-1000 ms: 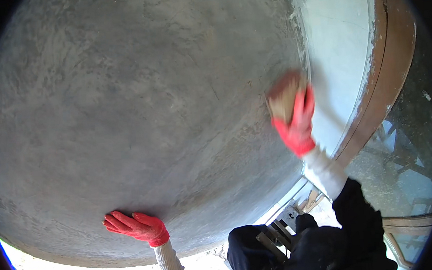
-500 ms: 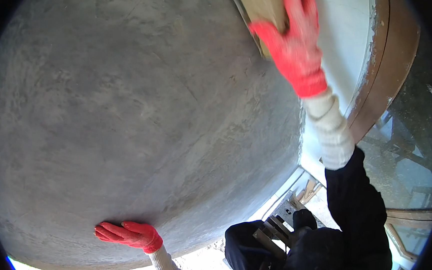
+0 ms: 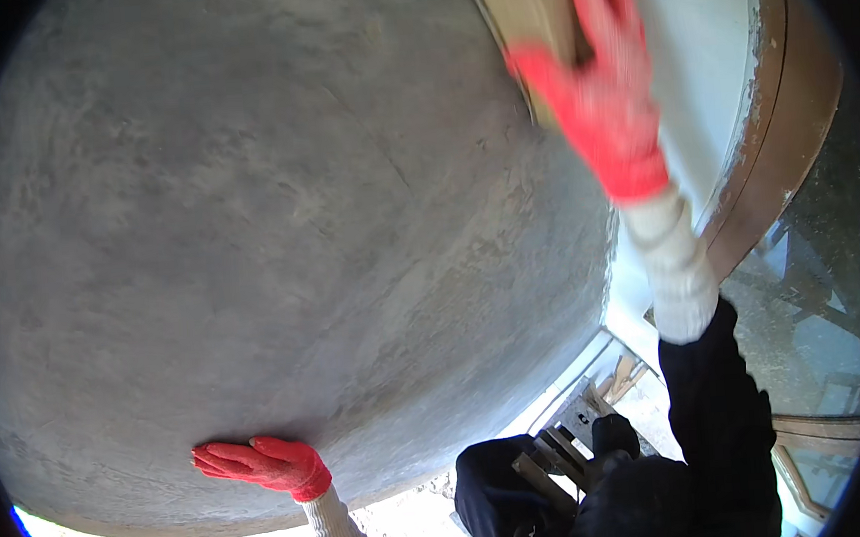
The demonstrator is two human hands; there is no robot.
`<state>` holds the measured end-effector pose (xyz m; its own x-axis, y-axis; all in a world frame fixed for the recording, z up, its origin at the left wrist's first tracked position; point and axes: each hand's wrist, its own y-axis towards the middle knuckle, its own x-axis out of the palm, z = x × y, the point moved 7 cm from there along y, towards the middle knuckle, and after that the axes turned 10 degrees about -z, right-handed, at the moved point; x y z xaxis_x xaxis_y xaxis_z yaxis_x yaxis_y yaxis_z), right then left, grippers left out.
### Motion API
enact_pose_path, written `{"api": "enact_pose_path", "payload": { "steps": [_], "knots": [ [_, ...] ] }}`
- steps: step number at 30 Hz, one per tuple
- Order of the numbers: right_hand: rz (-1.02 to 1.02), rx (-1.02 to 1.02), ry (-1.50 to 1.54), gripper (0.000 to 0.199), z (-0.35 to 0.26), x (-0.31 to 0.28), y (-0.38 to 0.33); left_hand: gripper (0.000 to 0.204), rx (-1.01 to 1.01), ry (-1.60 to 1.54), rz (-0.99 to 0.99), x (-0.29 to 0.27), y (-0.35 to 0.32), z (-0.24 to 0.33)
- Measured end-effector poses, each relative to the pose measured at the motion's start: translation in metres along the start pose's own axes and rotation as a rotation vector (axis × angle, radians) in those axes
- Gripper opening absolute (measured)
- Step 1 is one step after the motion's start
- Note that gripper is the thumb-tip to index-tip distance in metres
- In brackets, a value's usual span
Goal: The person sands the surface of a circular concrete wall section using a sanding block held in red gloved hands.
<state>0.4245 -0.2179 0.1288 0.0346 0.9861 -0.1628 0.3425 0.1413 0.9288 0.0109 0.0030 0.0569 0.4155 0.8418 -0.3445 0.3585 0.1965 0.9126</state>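
My right hand (image 3: pixel 612 96), in a red work glove, grips a tan block-like float (image 3: pixel 530 12) with a thin plate along its left edge. Thumb and fingers reach round opposite sides, and motion blurs both. The float lies against the upper right part of a grey plastered wall (image 3: pixel 249 251), near its border with a white strip. Lower left, my left hand (image 3: pixel 264 466), also red-gloved, rests on the same wall with its fingers stretched out, holding nothing. The far end of the float runs out of the picture at the top.
The white strip (image 3: pixel 703 60) runs along the wall's right side to a brown frame (image 3: pixel 802 93) with glass (image 3: pixel 802 312) beyond. Below my body is a stepped metal support (image 3: pixel 546 465). Bits of wood (image 3: pixel 621 380) lie near the wall's lower right corner.
My right hand and the float have shifted slightly down and right in the picture. My left hand stays flat on the wall; the whole view has shifted a little.
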Motion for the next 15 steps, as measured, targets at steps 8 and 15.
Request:
{"api": "enact_pose_path", "payload": {
  "steps": [8, 15],
  "knots": [
    [-0.025, 0.209, -0.156, 0.093, 0.041, 0.052, -0.149, 0.058, 0.020, 0.028, 0.022, -0.001, -0.001, -0.010],
    [-0.217, 0.189, -0.166, 0.104, 0.056, 0.053, -0.253, 0.059, -0.014, 0.001, -0.002, 0.002, -0.005, -0.002]
  ]
}}
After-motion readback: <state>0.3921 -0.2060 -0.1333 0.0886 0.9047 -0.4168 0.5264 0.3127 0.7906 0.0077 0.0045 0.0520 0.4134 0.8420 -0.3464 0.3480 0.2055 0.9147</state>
